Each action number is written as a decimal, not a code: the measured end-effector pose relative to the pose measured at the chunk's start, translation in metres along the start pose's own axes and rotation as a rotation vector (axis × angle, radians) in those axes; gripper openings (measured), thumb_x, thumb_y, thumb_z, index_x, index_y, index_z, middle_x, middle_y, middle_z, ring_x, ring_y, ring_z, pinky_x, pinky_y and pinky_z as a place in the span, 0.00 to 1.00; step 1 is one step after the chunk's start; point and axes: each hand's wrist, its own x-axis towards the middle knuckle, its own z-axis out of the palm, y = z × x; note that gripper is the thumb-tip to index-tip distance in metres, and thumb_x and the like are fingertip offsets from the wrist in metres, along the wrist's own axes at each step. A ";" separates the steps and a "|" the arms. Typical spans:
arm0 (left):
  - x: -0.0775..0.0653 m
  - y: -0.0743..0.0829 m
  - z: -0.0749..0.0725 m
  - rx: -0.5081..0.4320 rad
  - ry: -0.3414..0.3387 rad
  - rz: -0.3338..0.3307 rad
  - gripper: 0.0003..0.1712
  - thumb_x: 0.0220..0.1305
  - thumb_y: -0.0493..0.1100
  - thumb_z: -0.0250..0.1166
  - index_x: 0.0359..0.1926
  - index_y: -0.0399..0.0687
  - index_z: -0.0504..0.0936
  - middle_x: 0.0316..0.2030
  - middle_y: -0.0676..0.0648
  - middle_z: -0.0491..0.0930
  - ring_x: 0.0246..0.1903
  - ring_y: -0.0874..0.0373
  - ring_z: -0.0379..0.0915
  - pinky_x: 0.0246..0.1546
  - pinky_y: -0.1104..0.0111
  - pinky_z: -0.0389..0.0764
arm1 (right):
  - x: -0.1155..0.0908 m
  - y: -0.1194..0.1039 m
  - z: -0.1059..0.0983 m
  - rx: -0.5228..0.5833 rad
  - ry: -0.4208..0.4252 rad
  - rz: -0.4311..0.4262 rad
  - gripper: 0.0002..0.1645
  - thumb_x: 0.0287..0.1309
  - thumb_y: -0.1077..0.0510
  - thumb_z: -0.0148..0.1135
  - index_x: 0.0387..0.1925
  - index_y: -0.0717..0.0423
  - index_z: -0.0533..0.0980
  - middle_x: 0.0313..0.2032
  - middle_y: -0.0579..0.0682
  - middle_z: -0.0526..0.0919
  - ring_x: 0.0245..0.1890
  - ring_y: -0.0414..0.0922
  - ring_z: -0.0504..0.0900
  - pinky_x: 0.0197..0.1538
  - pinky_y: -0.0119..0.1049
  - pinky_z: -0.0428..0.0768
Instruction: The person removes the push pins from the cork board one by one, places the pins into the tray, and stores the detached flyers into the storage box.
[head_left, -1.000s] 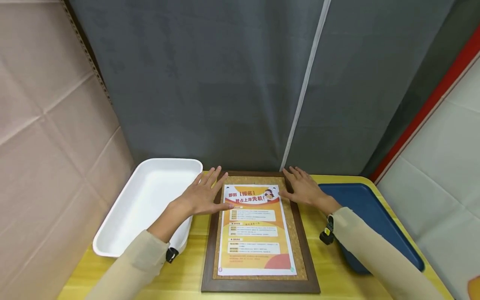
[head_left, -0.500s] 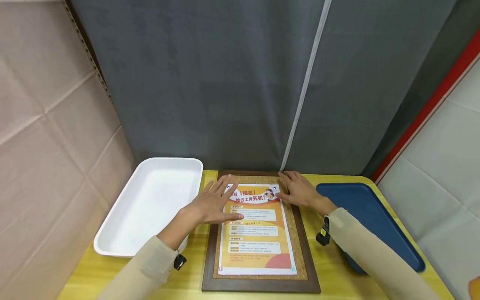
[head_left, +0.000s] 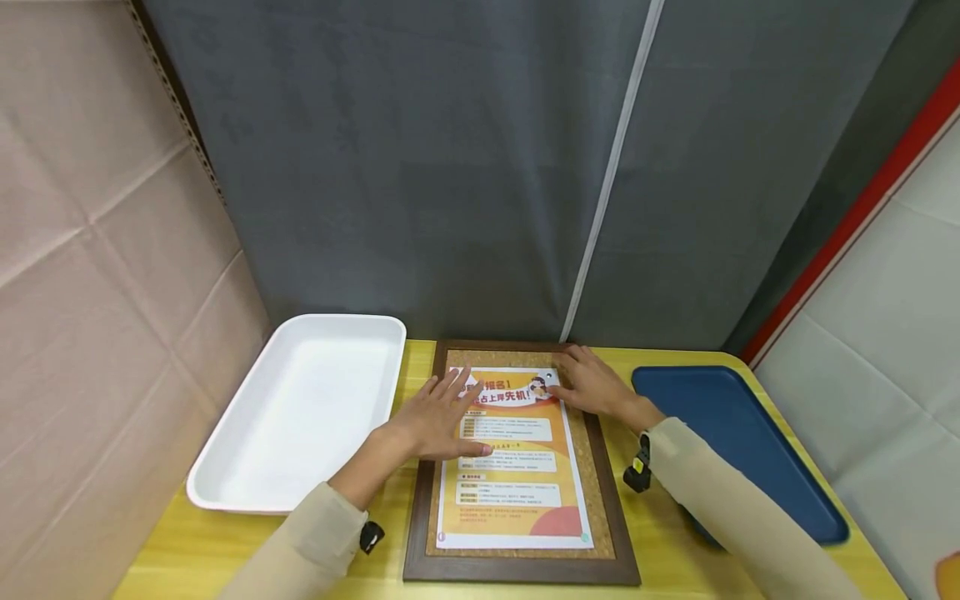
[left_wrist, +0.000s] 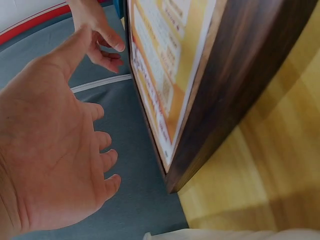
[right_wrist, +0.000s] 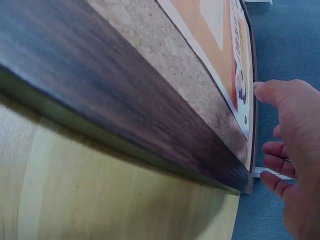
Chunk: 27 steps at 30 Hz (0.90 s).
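A printed orange-and-white poster [head_left: 502, 521] lies on a cork board [head_left: 596, 508] with a dark wooden frame [head_left: 525, 569]. A small dark round dot [head_left: 549, 376], perhaps a pin, marks the poster's upper right corner. Spread fingers of my left hand [head_left: 431, 421] cover the upper left of the poster; in the left wrist view, that palm [left_wrist: 55, 145] appears raised off the board. My right hand [head_left: 596, 385] is over the upper right corner, its thumb near the poster's edge. Its fingers [right_wrist: 274, 155] hold nothing in the right wrist view.
Left of the board stands a white tray [head_left: 300, 417] on the yellow wood-grain table [head_left: 375, 550]. A dark blue tray [head_left: 738, 442] lies to the right, partly under the right forearm. A grey curtain [head_left: 450, 167] hangs behind, with pale side walls.
My left hand has moved right and toward the near edge, farther over the poster. The right hand has shifted slightly left and nearer. Board and poster stay in place.
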 end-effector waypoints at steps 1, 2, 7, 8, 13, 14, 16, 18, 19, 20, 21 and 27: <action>0.000 0.000 0.002 0.004 -0.002 0.003 0.61 0.67 0.80 0.58 0.86 0.49 0.52 0.85 0.40 0.41 0.84 0.41 0.38 0.82 0.44 0.46 | 0.001 0.000 0.001 0.006 0.005 0.003 0.40 0.64 0.43 0.74 0.66 0.66 0.77 0.57 0.62 0.80 0.56 0.58 0.78 0.62 0.56 0.80; 0.001 -0.001 0.005 0.005 -0.006 0.006 0.61 0.67 0.80 0.58 0.86 0.48 0.52 0.85 0.39 0.41 0.84 0.40 0.38 0.82 0.44 0.46 | 0.001 -0.001 0.002 0.011 0.009 0.005 0.39 0.64 0.44 0.74 0.65 0.67 0.78 0.56 0.62 0.81 0.55 0.57 0.78 0.60 0.55 0.80; 0.004 -0.004 0.017 -0.002 -0.024 0.017 0.61 0.68 0.79 0.57 0.85 0.47 0.52 0.85 0.38 0.42 0.84 0.40 0.39 0.82 0.44 0.46 | 0.004 -0.003 0.005 0.044 0.013 0.023 0.34 0.64 0.48 0.75 0.61 0.68 0.80 0.52 0.61 0.82 0.50 0.55 0.79 0.56 0.54 0.82; 0.005 -0.004 0.019 -0.006 -0.027 0.016 0.61 0.68 0.79 0.57 0.86 0.48 0.51 0.85 0.39 0.42 0.84 0.40 0.39 0.82 0.44 0.46 | 0.004 -0.003 0.006 0.054 0.010 0.028 0.32 0.64 0.48 0.75 0.60 0.68 0.81 0.51 0.60 0.82 0.49 0.55 0.79 0.55 0.54 0.82; 0.005 -0.002 0.029 -0.038 -0.027 0.012 0.60 0.68 0.78 0.59 0.85 0.48 0.52 0.85 0.37 0.42 0.84 0.40 0.38 0.82 0.44 0.45 | 0.006 -0.002 0.010 0.080 0.000 0.052 0.28 0.64 0.52 0.75 0.57 0.68 0.83 0.50 0.61 0.83 0.47 0.54 0.82 0.54 0.53 0.83; 0.005 -0.002 0.031 -0.048 -0.025 0.011 0.60 0.67 0.77 0.59 0.85 0.48 0.53 0.85 0.37 0.42 0.84 0.41 0.38 0.82 0.45 0.45 | 0.006 -0.002 0.011 0.084 0.001 0.052 0.28 0.63 0.52 0.76 0.57 0.68 0.83 0.50 0.61 0.84 0.47 0.53 0.82 0.54 0.53 0.84; 0.005 -0.001 0.034 -0.051 -0.028 0.008 0.60 0.68 0.78 0.59 0.85 0.48 0.52 0.85 0.38 0.42 0.84 0.42 0.38 0.82 0.45 0.45 | 0.007 -0.001 0.013 0.094 0.004 0.058 0.27 0.63 0.54 0.76 0.56 0.68 0.83 0.48 0.61 0.84 0.44 0.52 0.82 0.51 0.51 0.84; 0.005 -0.001 0.036 -0.048 -0.034 0.003 0.60 0.68 0.78 0.58 0.85 0.49 0.52 0.85 0.38 0.42 0.84 0.43 0.38 0.82 0.46 0.46 | 0.008 0.000 0.015 0.107 0.004 0.070 0.26 0.62 0.55 0.76 0.55 0.68 0.83 0.45 0.59 0.84 0.41 0.50 0.80 0.48 0.49 0.84; 0.006 0.000 0.037 -0.051 -0.035 0.002 0.60 0.68 0.78 0.58 0.85 0.49 0.52 0.85 0.38 0.42 0.84 0.43 0.38 0.82 0.47 0.47 | 0.008 0.000 0.015 0.114 0.003 0.080 0.25 0.62 0.55 0.76 0.55 0.68 0.84 0.43 0.58 0.84 0.39 0.49 0.79 0.47 0.48 0.83; 0.006 0.000 0.037 -0.054 -0.040 -0.001 0.60 0.68 0.79 0.57 0.86 0.49 0.52 0.85 0.39 0.42 0.84 0.43 0.38 0.82 0.47 0.47 | 0.009 0.000 0.016 0.120 0.004 0.089 0.24 0.62 0.56 0.76 0.54 0.68 0.84 0.42 0.57 0.84 0.38 0.48 0.79 0.46 0.47 0.83; 0.006 -0.001 0.038 -0.055 -0.047 -0.003 0.60 0.68 0.79 0.57 0.86 0.49 0.51 0.85 0.39 0.41 0.84 0.44 0.37 0.83 0.47 0.46 | 0.009 0.001 0.016 0.131 0.004 0.103 0.24 0.61 0.56 0.76 0.54 0.67 0.84 0.41 0.56 0.83 0.37 0.48 0.78 0.45 0.46 0.83; 0.009 -0.005 0.049 -0.078 -0.063 -0.013 0.61 0.68 0.79 0.56 0.86 0.49 0.47 0.86 0.39 0.36 0.85 0.43 0.33 0.83 0.49 0.41 | 0.011 0.002 0.018 0.209 0.011 0.173 0.19 0.61 0.60 0.76 0.50 0.66 0.86 0.38 0.54 0.83 0.36 0.46 0.79 0.44 0.45 0.84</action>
